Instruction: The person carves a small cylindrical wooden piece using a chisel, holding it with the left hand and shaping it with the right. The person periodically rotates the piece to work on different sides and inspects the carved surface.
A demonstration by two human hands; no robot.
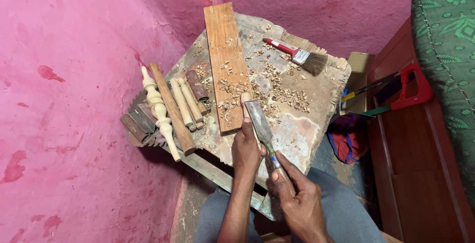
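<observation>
1. The right hand (297, 198) has its fingers wrapped tight round the handle of a broad flat steel chisel (261, 124), near the bench's near edge.
2. The left hand (246, 149) lies on the bench with fingers together, fingertips pressing beside the blade and against a small pale wooden piece (245, 98) at the chisel's tip.
3. That piece sits at the right edge of a long reddish-brown wooden plank (226, 65), which runs away from the person over a worn grey wooden workbench (316, 99).
4. Pale wood shavings (277, 92) litter the bench right of the plank; bare bench top remains beyond them toward the right edge.
5. Left of the plank, close together, lie 1 pale turned wooden spindle (158, 109), 1 plain brown wooden stick (172, 109) and several short dowels (185, 102), crowding that side.
6. A red-handled paintbrush (297, 55) lies at the far right corner, well apart from the hands.
7. A red-framed handsaw (401, 92) rests off the bench to the right.
8. A pink wall (74, 99) closes in the left side.
</observation>
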